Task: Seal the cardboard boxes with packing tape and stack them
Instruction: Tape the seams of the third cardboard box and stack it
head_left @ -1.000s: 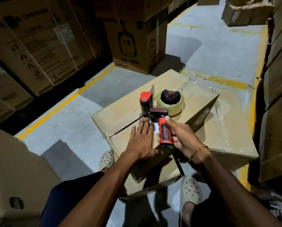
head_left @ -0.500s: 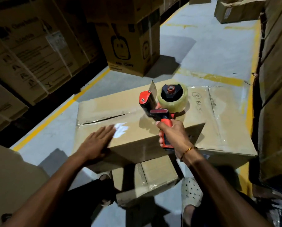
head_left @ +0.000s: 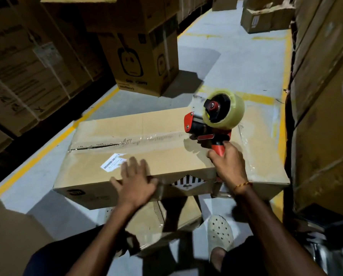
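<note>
Long cardboard box (head_left: 138, 154) lies flat at frame centre, resting on a smaller box (head_left: 174, 218) underneath and on a wider flat box (head_left: 266, 156) at 3 o'clock. Top seam runs 9-to-3 o'clock w/ clear tape (head_left: 146, 139) already along most of it; far-left stretch of the seam looks gapped, can't tell if taped. White barcode label (head_left: 113, 163) on top panel, at 10 o'clock from the left hand. Black-and-white diamond sticker (head_left: 188, 181) on the near side face.

Left hand (head_left: 135, 182) is flat, fingers spread wide, palm on the box's near top edge, holding nothing; blurred.

Right hand (head_left: 229, 164) is wrapped round the red handle of the tape dispenser (head_left: 210, 124), gold bracelet (head_left: 242, 185) at the wrist. Dispenser sits at the right end of the seam, roll of clear tape (head_left: 229, 110) up at 12 o'clock from the hand, red blade guard pointing toward 9 o'clock. Nose looks to be at or just above the box top; contact can't be told.

Grey concrete floor (head_left: 216, 62) w/ yellow lines. Printed carton (head_left: 138, 62) stands at 12 o'clock, stacked cartons (head_left: 23, 72) at 10 o'clock, more stacks (head_left: 324, 96) along 3 o'clock. Perforated white shoe (head_left: 220, 233) at 5 o'clock.
</note>
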Demonstrator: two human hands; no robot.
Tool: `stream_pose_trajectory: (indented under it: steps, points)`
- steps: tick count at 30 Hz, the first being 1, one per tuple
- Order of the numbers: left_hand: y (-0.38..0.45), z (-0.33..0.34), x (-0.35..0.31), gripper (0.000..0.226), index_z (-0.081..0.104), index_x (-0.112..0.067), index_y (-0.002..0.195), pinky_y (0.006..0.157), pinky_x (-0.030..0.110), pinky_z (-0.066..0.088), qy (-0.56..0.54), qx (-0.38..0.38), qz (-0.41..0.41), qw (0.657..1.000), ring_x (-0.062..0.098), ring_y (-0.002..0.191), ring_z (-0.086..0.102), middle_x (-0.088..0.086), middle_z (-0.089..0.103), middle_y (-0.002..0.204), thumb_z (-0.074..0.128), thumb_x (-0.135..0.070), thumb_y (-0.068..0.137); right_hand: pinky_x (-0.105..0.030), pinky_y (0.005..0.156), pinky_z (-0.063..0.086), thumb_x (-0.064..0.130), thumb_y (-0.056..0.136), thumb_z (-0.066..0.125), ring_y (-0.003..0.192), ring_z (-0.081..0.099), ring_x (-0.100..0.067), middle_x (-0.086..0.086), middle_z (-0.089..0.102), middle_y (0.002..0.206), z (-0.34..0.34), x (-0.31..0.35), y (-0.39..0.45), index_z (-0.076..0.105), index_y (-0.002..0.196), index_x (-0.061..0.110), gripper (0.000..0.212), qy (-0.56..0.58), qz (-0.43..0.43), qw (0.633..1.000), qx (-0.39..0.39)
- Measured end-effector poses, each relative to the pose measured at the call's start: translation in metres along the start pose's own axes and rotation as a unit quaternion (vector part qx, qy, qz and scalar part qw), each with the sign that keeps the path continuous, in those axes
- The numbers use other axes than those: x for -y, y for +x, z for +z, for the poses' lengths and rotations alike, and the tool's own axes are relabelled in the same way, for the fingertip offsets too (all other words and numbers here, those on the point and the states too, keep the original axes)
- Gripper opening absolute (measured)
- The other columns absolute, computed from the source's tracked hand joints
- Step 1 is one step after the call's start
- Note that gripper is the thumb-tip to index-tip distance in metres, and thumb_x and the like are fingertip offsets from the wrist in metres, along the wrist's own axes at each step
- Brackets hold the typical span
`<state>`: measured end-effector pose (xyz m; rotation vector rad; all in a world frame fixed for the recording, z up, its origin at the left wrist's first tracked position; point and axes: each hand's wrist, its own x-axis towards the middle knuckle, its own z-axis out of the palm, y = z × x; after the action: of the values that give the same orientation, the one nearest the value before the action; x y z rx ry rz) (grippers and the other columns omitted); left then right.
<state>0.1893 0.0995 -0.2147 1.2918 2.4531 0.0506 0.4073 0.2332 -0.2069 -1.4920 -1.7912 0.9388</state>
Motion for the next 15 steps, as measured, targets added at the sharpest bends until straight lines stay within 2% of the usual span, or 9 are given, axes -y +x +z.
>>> stream_pose_trajectory:
  steps: [3,6,8,10,11,13,15]
  points:
    - [-0.017,0.020,-0.038,0.084,-0.011,-0.038,0.157,0.110,0.071,-0.014,0.019,0.005,0.080,0.997,0.030,0.150,-0.027,0.000,-0.032,0.162,0.027,-0.076,0.093,-0.038,0.073,0.052,0.033,0.092,0.066,0.076,0.062,-0.025,-0.001,0.064,0.082,0.003,0.004,-0.002,0.059,0.103,0.020,0.019,-0.051,-0.023,0.998,0.001]
    - [-0.007,0.017,-0.048,0.079,0.003,-0.038,0.161,0.112,0.070,-0.015,-0.041,-0.009,0.064,0.997,0.027,0.152,-0.022,-0.002,-0.021,0.166,0.022,-0.075,0.094,-0.041,0.078,0.053,0.036,0.092,0.063,0.081,0.065,-0.030,-0.003,0.067,0.086,0.004,0.005,-0.012,0.057,0.106,0.022,0.021,-0.056,-0.031,0.998,0.023]
    - [0.001,0.015,-0.047,0.070,0.014,-0.034,0.160,0.115,0.069,-0.009,-0.052,-0.028,0.047,0.997,0.028,0.154,-0.015,-0.001,-0.012,0.169,0.025,-0.068,0.099,-0.044,0.070,0.060,0.037,0.092,0.062,0.072,0.071,-0.029,-0.005,0.070,0.084,0.005,0.008,-0.024,0.056,0.103,0.025,0.018,0.029,-0.014,0.997,0.069]
    - [0.007,0.018,-0.051,0.063,0.023,-0.031,0.157,0.118,0.069,-0.002,-0.036,-0.051,0.046,0.997,0.029,0.155,-0.008,0.001,-0.003,0.170,0.028,-0.060,0.102,-0.039,0.059,0.061,0.024,0.097,0.062,0.063,0.073,-0.031,-0.015,0.071,0.085,0.009,0.016,-0.033,0.057,0.101,0.018,0.009,0.164,0.023,0.979,0.115]
    - [0.008,0.019,-0.055,0.061,0.024,-0.029,0.157,0.119,0.067,0.000,-0.028,-0.056,0.054,0.997,0.030,0.155,-0.006,0.001,-0.001,0.170,0.030,-0.057,0.103,-0.040,0.059,0.062,0.018,0.098,0.061,0.063,0.073,-0.033,-0.019,0.071,0.086,0.011,0.021,-0.035,0.057,0.100,0.015,0.005,0.211,0.037,0.969,0.121]
    - [0.009,0.021,-0.067,0.067,0.022,-0.027,0.158,0.121,0.063,0.000,-0.023,-0.058,0.071,0.996,0.031,0.155,-0.006,0.003,0.000,0.170,0.030,-0.060,0.100,-0.043,0.064,0.060,0.014,0.099,0.060,0.062,0.073,-0.031,-0.020,0.071,0.082,0.016,0.026,-0.034,0.059,0.097,0.012,0.003,0.239,0.039,0.965,0.100]
    - [0.012,0.021,-0.079,0.083,0.016,-0.024,0.160,0.121,0.062,-0.004,-0.010,-0.043,0.086,0.995,0.032,0.155,-0.010,0.006,-0.004,0.170,0.030,-0.073,0.094,-0.045,0.069,0.063,0.015,0.096,0.062,0.059,0.073,-0.025,-0.011,0.073,0.077,0.019,0.022,-0.027,0.060,0.095,0.014,0.003,0.211,0.026,0.975,0.068]
